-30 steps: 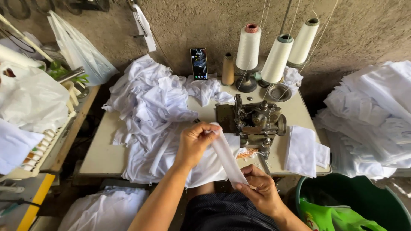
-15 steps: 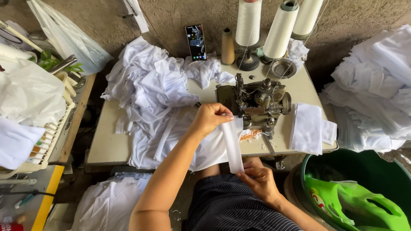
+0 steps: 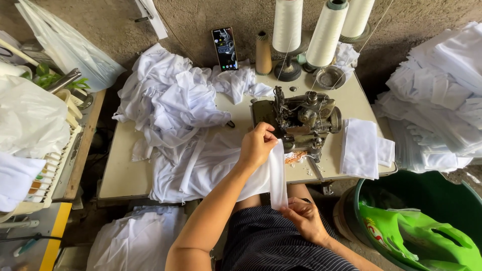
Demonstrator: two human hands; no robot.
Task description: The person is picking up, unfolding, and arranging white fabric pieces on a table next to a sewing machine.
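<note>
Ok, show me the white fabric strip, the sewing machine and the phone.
white fabric strip [image 3: 277, 173], head view, middle of the strip.
sewing machine [image 3: 301, 120], head view, top of its body.
phone [image 3: 227, 48], head view, its screen.

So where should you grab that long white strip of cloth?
Probably by its two ends: the white strip hangs stretched between the left hand pinching its top from the left and the right hand pinching its bottom from below, which keeps it flat.

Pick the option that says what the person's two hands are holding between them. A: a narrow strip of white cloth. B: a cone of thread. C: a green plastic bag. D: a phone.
A: the left hand grips the top of the white cloth strip beside the sewing machine, and the right hand pinches its lower end.
</note>
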